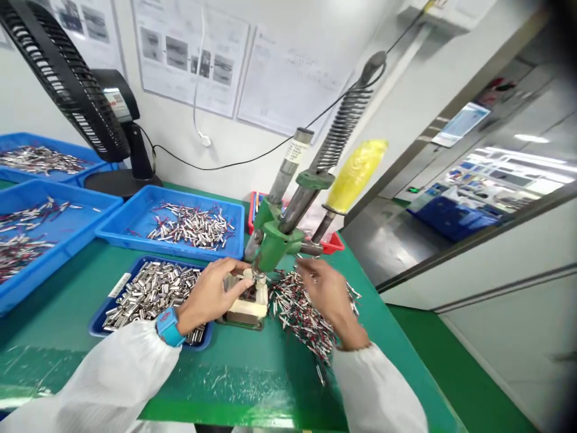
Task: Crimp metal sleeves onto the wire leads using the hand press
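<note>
A green hand press (274,243) with a coil spring and a yellow-wrapped lever handle (356,177) stands on the bench. My left hand (215,291), with a blue band on its wrist, reaches to the fixture (250,304) under the press head. Its thumb and forefinger are closed together there, and whatever is between them is too small to make out. My right hand (328,294) is over a loose pile of small silver parts with red and black wires (302,319). Motion blurs its fingers, so I cannot tell whether they hold anything.
A dark blue tray (97,325) of metal sleeves lies left of the press. Behind it, a blue tray (135,243) holds wired parts; more such trays are at far left. A black fan (103,144) stands at the back. A red bin (336,242) sits behind the press.
</note>
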Demonstrator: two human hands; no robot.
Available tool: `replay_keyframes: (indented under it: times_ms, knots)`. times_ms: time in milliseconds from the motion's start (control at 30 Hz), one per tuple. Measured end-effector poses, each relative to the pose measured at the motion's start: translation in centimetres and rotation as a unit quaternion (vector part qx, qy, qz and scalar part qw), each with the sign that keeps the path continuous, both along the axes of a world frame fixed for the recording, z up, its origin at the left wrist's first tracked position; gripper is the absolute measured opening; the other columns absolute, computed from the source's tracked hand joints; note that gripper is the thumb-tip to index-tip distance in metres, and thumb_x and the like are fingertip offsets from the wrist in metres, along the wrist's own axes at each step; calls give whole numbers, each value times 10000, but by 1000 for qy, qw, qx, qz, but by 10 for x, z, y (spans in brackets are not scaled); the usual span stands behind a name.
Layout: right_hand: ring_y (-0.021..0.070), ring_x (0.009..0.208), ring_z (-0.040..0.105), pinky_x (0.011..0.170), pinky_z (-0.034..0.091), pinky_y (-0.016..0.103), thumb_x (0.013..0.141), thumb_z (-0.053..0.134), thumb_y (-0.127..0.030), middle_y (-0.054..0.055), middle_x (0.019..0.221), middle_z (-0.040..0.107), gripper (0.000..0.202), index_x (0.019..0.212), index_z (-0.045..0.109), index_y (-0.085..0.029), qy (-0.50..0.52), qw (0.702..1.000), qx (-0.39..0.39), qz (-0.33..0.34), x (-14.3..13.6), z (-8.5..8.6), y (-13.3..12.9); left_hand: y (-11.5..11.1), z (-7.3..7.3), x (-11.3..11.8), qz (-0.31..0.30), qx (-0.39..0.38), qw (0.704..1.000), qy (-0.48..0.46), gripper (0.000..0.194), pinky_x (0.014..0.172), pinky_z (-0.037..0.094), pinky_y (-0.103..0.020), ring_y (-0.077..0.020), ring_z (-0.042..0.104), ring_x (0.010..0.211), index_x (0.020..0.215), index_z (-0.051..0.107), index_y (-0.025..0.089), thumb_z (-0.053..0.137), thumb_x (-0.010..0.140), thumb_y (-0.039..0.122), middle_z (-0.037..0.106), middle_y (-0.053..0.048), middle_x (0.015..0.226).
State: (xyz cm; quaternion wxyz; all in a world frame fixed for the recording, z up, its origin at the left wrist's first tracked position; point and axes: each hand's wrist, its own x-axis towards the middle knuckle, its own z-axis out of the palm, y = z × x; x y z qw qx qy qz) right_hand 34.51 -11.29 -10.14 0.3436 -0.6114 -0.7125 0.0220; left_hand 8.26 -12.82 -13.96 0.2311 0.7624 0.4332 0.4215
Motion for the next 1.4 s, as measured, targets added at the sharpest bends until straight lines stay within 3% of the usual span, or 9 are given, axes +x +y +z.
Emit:
replay_keyframes:
  times_ms: [100,233,600,733,867,1033,1100,1233,1400]
  knots:
    - [229,907,685,866,490,331,853,669,-228,82,941,758,148,922,800,-218,-76,993,-80,47,-10,-42,10,1,2,1,8,-6,1000,-4,253,867,504,-366,-245,674,971,1085,677,186,617,946,388,741,-78,1040]
    - [261,956,650,884,435,359,825,699,-177,100,908,743,113,857,799,-219,-104,990,-92,22,-35,-60,15,1,3,1,11,-9,1000,4,259,848,505,-360,-237,672,942,1091,680,185,620,944,390,738,-72,1017]
    - [234,952,698,899,512,362,949,542,-350,82,1003,778,275,961,774,-202,76,997,-12,-7,-33,-51,-16,2,5,10,-15,-45,994,-101,180,1017,492,-418,-271,652,1147,978,751,196,725,856,327,708,-117,1200]
    - [239,865,718,823,565,382,877,646,-492,91,944,786,352,964,778,-177,300,954,-16,-12,-37,-44,-33,5,16,14,-82,-118,981,-134,165,1015,502,-444,-287,643,1171,805,726,178,704,857,333,723,-121,1141]
    - [231,785,688,739,569,369,735,782,-551,91,883,770,441,938,777,-160,452,890,-55,-7,-43,-43,-45,10,30,-7,-158,-131,977,-65,152,1011,508,-484,-302,636,1193,889,773,214,686,876,338,721,-115,1195]
    - [182,682,628,654,534,310,728,790,-569,70,813,734,455,919,744,-160,481,874,-51,-40,-50,-44,-59,36,40,-54,86,56,995,2,321,1128,392,-549,-312,530,1330,1207,676,195,618,911,303,613,-140,1392]
    - [177,669,633,623,538,300,743,777,-580,84,868,741,452,917,722,-166,499,864,-46,-51,-54,-44,-65,41,40,-69,116,77,989,47,367,1066,450,-522,-303,584,1240,1246,644,186,625,902,313,652,-133,1319]
    - [195,693,684,617,579,314,782,746,-587,118,974,755,432,906,683,-179,522,851,-46,-40,-68,-42,-75,31,30,-82,14,5,983,181,171,806,535,-367,-231,679,869,957,754,210,614,898,289,738,-77,988]
    - [158,552,627,518,536,268,813,726,-558,78,755,731,394,860,694,-169,503,862,-65,5,-92,-43,-81,18,14,-69,-13,-31,941,338,193,699,477,-321,-247,695,807,830,806,235,620,866,200,744,-87,923]
